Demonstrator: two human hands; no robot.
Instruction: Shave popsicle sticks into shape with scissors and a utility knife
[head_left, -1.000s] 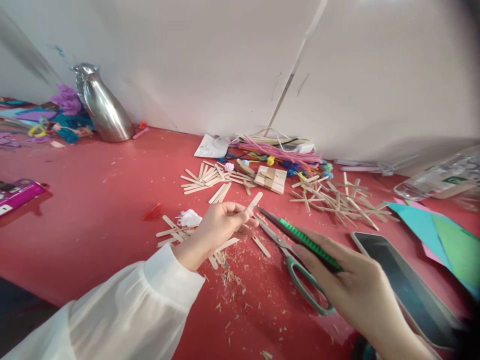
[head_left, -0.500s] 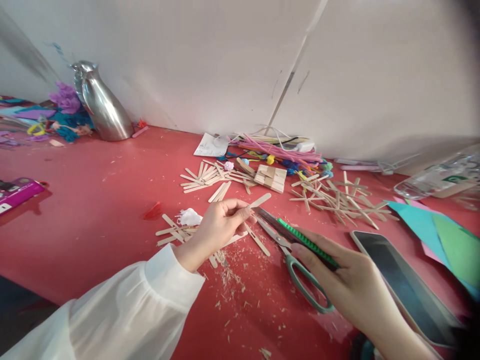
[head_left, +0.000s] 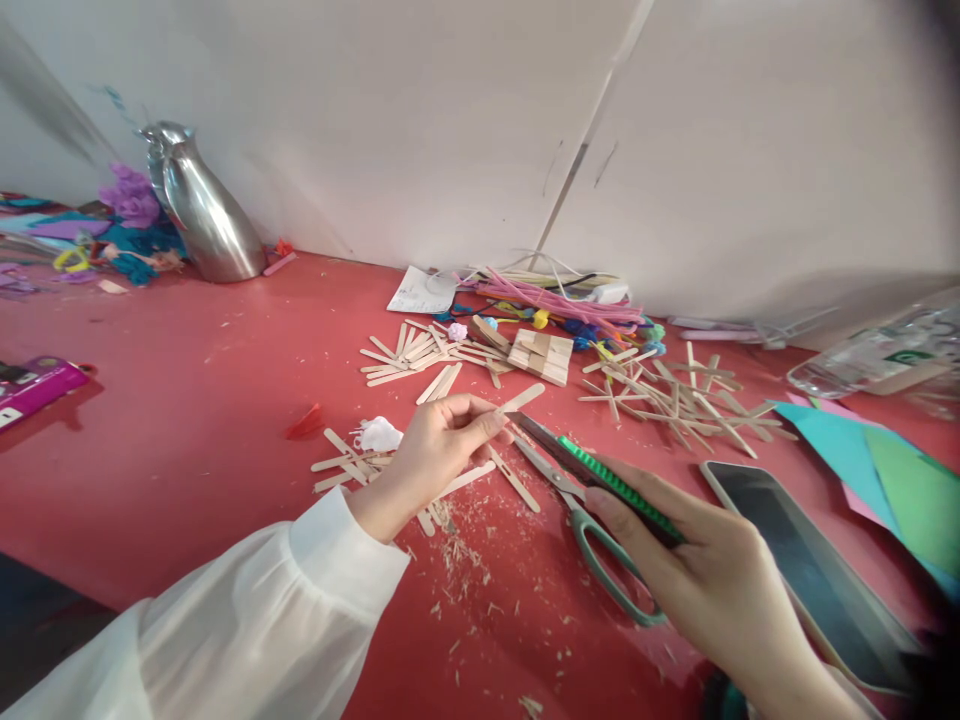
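Observation:
Between its thumb and fingers, my left hand (head_left: 442, 445) pinches a wooden craft stick (head_left: 523, 398), whose rounded end points up and right. My right hand (head_left: 694, 565) is closed around a green and black utility knife (head_left: 615, 483). The knife's blade tip is close to the stick near my left fingertips; whether it touches cannot be made out. Under the knife, a pair of scissors (head_left: 604, 560) with grey-green handles lies on the red table (head_left: 225, 420). Wood shavings (head_left: 461, 565) and loose craft sticks (head_left: 514, 480) are scattered below my left hand.
Craft-stick piles (head_left: 409, 355) and crossed sticks (head_left: 679, 400) lie farther back, beside a small stick panel (head_left: 540, 356). A phone (head_left: 802, 570) and coloured paper (head_left: 900, 480) are on the right. A metal jug (head_left: 206, 210) stands back left. Pink pipe cleaners (head_left: 555, 300) lie by the wall.
The knife and my right hand have shifted very slightly to the right. My left hand still pinches the craft stick in almost the same place.

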